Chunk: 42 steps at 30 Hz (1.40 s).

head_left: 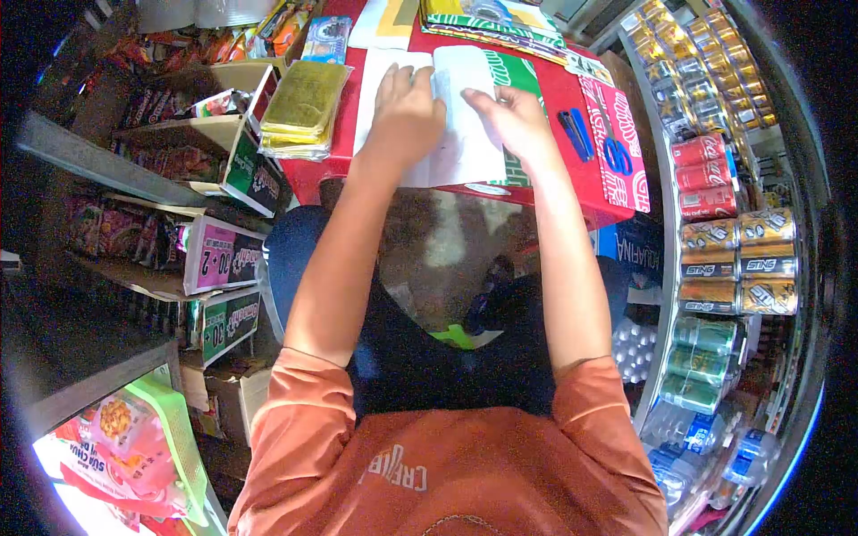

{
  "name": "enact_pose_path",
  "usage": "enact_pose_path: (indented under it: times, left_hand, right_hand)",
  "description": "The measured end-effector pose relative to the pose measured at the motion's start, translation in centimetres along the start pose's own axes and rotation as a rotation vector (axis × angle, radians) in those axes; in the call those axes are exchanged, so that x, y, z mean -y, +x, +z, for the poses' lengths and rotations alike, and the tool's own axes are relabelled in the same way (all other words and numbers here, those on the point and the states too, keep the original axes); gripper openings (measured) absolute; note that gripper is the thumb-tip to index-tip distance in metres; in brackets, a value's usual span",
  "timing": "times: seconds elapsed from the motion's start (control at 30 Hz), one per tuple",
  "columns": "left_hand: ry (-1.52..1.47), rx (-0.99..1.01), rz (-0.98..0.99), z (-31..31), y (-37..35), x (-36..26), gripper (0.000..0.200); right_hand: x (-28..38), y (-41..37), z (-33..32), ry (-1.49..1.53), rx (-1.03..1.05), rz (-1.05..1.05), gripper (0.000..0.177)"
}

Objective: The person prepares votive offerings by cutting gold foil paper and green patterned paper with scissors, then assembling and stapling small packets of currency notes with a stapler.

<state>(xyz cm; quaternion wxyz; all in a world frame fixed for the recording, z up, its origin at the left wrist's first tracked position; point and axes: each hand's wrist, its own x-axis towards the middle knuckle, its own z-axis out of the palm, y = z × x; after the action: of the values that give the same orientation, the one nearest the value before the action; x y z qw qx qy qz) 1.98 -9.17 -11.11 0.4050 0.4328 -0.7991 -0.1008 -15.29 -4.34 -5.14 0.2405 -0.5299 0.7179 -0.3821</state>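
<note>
On the red table (375, 27), we press the white paper (447, 165) flat under our left hand (407, 116), fingers slightly spread; our right hand (518, 121) pinches its right edge between thumb and fingers, left of the blue scissors (617, 155).

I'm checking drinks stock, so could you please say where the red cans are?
Head view, right side: the red cans sit between gold cans and Sting cans.

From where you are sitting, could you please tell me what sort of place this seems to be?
Probably a small grocery shop or its stockroom: stacked red Coca-Cola cans and Sting cans fill the right side, and open boxes of packaged snacks line the left.
</note>
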Motion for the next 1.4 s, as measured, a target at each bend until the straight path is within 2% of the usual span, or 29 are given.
enact_pose_path:
  times: [0.03,0.13,0.23,0.33,0.43,0.53,0.73,1.07,1.23,1.33,1.4]
  left_hand:
    - [0.134,-0.033,0.017,0.3,-0.3,-0.3,0.053]
    - [0.207,0.082,0.014,0.3,-0.5,-0.5,0.058]
    - [0.263,0.039,-0.039,0.5,-0.7,-0.7,0.063]
    - [0.233,0.015,-0.032,0.6,-0.4,-0.4,0.07]
    - [0.115,0.022,-0.066,-0.1,-0.2,-1.8,0.074]
    - [0.224,0.045,-0.047,0.5,-0.6,-1.7,0.076]
    - [0.242,0.001,0.035,1.3,-1.1,-2.2,0.072]
    - [0.282,-0.04,0.035,1.6,-1.2,-1.8,0.064]
    - [0.281,-0.035,0.062,1.3,-1.2,-1.3,0.057]
    - [0.105,-0.044,0.097,1.4,-0.6,-1.4,0.051]
    - [-0.056,0.024,0.066,1.1,-0.3,-2.3,0.049]
  right_hand:
    - [-0.2,0.4,0.1,-0.135,-0.032,-0.041,0.047]
    - [-0.4,0.7,-0.2,-0.212,-0.042,-0.063,0.046]
    - [0.0,0.4,-0.9,-0.21,-0.05,-0.031,0.045]
    - [-0.4,0.4,-1.2,-0.15,-0.104,-0.047,0.043]
    - [0.0,0.5,-1.7,-0.189,-0.064,-0.053,0.043]
    - [0.2,0.7,-1.7,-0.243,-0.083,-0.11,0.044]
    - [-0.9,0.5,-1.2,-0.145,-0.075,-0.099,0.044]
    - [-1.8,0.8,-4.2,-0.13,-0.072,-0.093,0.04]
    - [-1.3,-0.4,-7.5,0.138,-0.018,-0.102,0.031]
    - [-2.1,-0.9,-9.8,0.186,-0.006,-0.042,0.032]
    - [-3.6,-1.0,-10.8,0.158,-0.017,0.021,0.033]
